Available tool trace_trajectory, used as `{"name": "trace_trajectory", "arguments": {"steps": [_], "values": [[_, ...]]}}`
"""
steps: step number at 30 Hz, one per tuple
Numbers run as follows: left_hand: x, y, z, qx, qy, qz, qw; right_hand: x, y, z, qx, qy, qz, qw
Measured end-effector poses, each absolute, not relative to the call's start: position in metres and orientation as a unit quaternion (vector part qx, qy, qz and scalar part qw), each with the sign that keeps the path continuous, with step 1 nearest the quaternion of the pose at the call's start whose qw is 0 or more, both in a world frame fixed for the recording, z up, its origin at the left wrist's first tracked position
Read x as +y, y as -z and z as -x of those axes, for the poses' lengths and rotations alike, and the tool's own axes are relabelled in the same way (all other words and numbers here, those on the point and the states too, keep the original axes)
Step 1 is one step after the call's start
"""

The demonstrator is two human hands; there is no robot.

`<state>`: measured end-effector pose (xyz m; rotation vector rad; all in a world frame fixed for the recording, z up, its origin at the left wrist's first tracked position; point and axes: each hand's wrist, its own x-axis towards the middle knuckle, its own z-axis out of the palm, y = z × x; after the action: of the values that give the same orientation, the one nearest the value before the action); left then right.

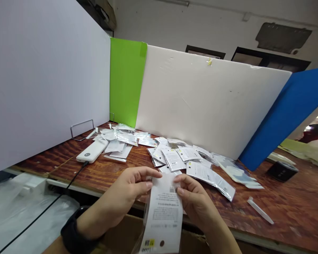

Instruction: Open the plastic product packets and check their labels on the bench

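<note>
Together, left hand [129,190] and right hand [193,199] pinch the packet's [164,215] top edge, each grip closed on it.

The white packet [164,215] between your left hand [127,197] and right hand [194,201] carries a barcode and small print, too blurred to read. At its near edge a number looks like "1000". The print on the far packets [175,155] is unreadable.
</note>
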<state>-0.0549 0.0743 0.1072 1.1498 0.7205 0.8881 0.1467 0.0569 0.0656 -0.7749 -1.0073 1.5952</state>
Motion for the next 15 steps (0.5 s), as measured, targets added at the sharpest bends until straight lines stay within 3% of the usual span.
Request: {"name": "trace_trajectory", "arguments": {"steps": [4, 7, 9, 12, 13, 15], "values": [[0.084, -0.100, 0.053, 0.381, -0.398, -0.495, 0.672, 0.061, -0.060, -0.150, -0.441, -0.671, 0.348, 0.483], [0.093, -0.094, 0.049, 0.458, -0.434, -0.518, 0.578, 0.066, -0.056, -0.148, -0.452, -0.651, 0.417, 0.445], [0.096, -0.092, 0.048, 0.484, -0.496, -0.534, 0.484, 0.072, -0.054, -0.150, -0.428, -0.606, 0.463, 0.485], [0.091, -0.095, 0.048, 0.486, -0.562, -0.577, 0.340, 0.080, -0.049, -0.153, -0.354, -0.480, 0.506, 0.623], [0.087, -0.096, 0.048, 0.479, -0.560, -0.603, 0.306, 0.083, -0.046, -0.153, -0.353, -0.452, 0.519, 0.633], [0.077, -0.096, 0.048, 0.428, -0.519, -0.665, 0.323, 0.085, -0.041, -0.148, -0.439, -0.423, 0.548, 0.573]]}}
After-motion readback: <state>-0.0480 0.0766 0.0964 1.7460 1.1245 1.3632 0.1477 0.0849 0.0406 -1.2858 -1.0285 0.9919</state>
